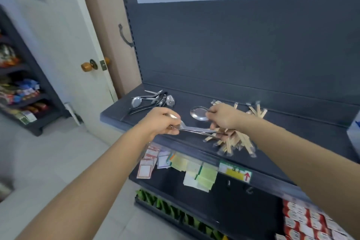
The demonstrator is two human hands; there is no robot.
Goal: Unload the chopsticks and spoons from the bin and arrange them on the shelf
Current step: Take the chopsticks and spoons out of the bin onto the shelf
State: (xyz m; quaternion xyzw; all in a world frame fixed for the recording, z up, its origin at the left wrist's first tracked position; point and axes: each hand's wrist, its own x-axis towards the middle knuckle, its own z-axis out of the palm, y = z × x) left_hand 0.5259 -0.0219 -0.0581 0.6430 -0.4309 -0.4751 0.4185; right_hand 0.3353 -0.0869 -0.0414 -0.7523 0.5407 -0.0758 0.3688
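Well, none of the writing can be read from where I stand: the paper price tags [187,165] hanging off the front edge of the shelf [292,122] are blurred, and the only clear mark is a red arrow pointing up on a yellow-and-green tag [235,171]. The red-and-white boxes [303,218] stacked low on the right carry print too small to make out. Over the shelf's front part, the left hand [161,121] has its fingers curled round one end of a bundle of spoons [194,130], whose thin metal handles stretch across to just under the right hand [224,117]. That hand grips a big spoon [199,113], the shiny bowl jutting out to the left of its fingers. Directly beneath the right wrist lies a heap of wrapped chopsticks [233,142], fanned out near the shelf's front edge, with a few more chopsticks [257,110] further back. A pile of spoons [153,99] rests at the shelf's left end, just beyond the left hand. A door with a brown knob [86,66] stands to the left.
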